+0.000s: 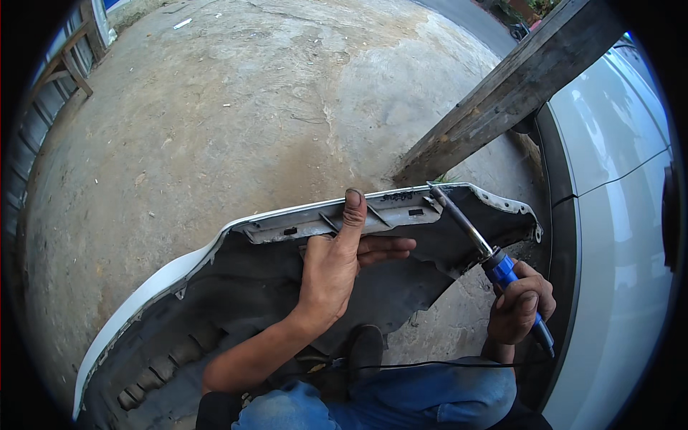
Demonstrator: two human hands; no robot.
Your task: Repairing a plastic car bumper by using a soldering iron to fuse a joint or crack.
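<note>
A car bumper [154, 287], white outside and dark inside, lies across my lap area with its inner side towards me. My left hand [333, 269] grips its upper edge, thumb laid over the white rim and two fingers stretched out along the inner side. In my right hand [523, 304] is a soldering iron [499, 266] with a blue handle and a long metal barrel, closed in my fingers. Its tip touches or nearly touches the bumper's upper flange, right of my left hand. Dark, rough marks show on the flange beside the tip.
A thick wooden post [494, 100] slants up just beyond the bumper. A white car [616, 236] stands close on my right. A black cord [423, 366] runs across my jeans [444, 394]. Rough concrete ground [236, 107] stretches ahead, with a wooden frame [68, 61] at far left.
</note>
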